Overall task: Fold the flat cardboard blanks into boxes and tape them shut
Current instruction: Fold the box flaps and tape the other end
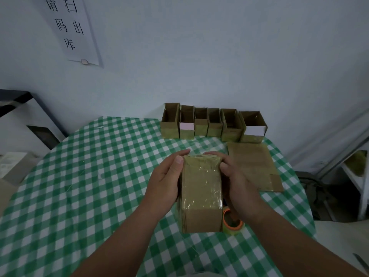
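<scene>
Cardboard box (201, 192) was held above the checked worktop (89, 176), gripped between both hands: left hand (165, 180) curled on its left wall, right hand (237, 182) on its right. Judged light, hollow, easily crushed; its taped top looked slick. Holding by the stiff side edges seemed soundest. Tape roll (232, 222) lay just beneath.

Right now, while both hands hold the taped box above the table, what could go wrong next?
1. The tape roll lies right under the box and the right hand; lowering the box could land it on the roll, tilted.
2. The row of open boxes stands packed at the wall; pushing this one in could knock a neighbour.
3. The left hand grips only the sides, so glossy tape may slip.
</scene>
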